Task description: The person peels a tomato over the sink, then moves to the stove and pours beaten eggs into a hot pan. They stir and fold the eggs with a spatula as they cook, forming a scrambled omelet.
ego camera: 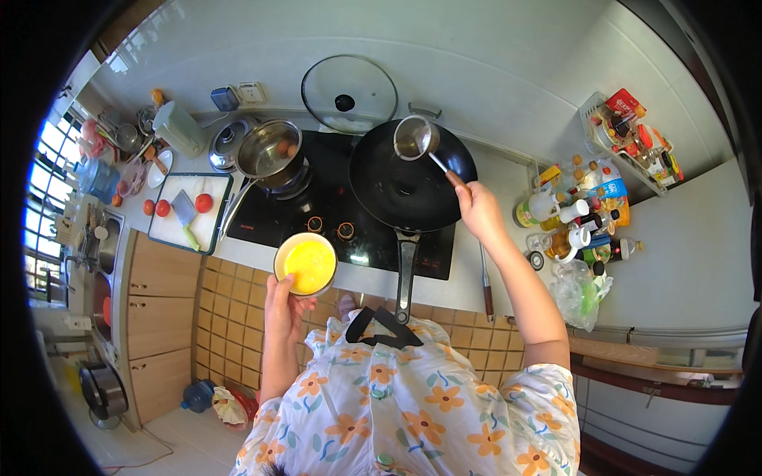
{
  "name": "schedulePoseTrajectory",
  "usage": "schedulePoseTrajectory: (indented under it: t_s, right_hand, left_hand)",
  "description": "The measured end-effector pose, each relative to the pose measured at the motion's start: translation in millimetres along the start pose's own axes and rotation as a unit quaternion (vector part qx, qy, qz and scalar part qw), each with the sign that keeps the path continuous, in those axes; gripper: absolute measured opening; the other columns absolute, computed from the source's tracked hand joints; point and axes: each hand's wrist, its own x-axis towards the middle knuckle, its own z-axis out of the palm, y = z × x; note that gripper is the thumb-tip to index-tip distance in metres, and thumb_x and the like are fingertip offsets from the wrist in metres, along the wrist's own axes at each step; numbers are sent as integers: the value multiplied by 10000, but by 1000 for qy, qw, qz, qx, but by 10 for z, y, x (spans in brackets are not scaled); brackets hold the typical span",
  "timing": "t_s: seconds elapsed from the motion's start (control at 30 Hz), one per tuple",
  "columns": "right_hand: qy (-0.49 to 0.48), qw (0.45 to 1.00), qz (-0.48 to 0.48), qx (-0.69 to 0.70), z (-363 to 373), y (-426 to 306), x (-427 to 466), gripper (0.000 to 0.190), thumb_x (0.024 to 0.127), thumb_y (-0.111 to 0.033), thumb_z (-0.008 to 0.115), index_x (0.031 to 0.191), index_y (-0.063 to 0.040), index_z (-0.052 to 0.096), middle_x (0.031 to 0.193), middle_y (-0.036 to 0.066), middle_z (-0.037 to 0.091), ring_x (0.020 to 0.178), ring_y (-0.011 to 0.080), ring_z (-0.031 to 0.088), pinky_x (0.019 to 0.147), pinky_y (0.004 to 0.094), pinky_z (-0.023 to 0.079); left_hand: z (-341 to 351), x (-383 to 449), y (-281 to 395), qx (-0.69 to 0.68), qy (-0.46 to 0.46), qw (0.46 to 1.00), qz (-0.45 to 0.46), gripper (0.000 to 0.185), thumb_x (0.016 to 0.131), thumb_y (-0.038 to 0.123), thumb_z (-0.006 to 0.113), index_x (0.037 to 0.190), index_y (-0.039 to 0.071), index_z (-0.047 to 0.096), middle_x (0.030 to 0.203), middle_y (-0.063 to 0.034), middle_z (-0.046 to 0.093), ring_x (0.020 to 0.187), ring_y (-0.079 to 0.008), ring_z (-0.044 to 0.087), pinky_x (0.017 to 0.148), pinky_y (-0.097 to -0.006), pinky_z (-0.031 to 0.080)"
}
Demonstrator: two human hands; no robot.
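Note:
My left hand (286,306) grips a bowl (277,262) of yellow beaten egg (310,266), with the thumb over its rim. The bowl is in front of the cooktop's near edge. My right hand (480,214) is closed around the brown handle of a metal ladle (415,138). The ladle's round head is above the far side of a black wok (393,184); whether it touches the wok cannot be told. Nothing but a little shine shows inside the wok. Its long handle (406,273) points toward me, past the counter edge.
A steel saucepan (262,149) with eggs stands on the cooktop (333,196). A glass lid (349,89) leans on the wall. Tomatoes and a cleaver (184,208) lie on a cutting board (164,232). Bottles (571,208) crowd the right, beside another long-handled utensil (487,285).

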Motion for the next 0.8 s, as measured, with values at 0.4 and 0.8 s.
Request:
schedulePoseTrajectory:
  t_s: [0.4,0.8]
  right_hand:
    - [37,988,-10,-149,-763,246,-379,314,964,-299,603,892,7,619,828,246,654,781,457,638,737,522,511]
    - [-55,928,207,305,-793,376,-515,371,1018,-353,571,915,-8,660,709,23,577,607,170,556,578,352,456]
  left_hand:
    - [-8,-45,4,0,8,1000,-1,289,980,214,572,1144,33,419,953,-189,676,604,-194,672,525,-262,562]
    - [72,-12,9,-1,-5,1000,-1,319,977,218,580,1157,19,408,962,-203,675,604,-194,673,527,-259,566]
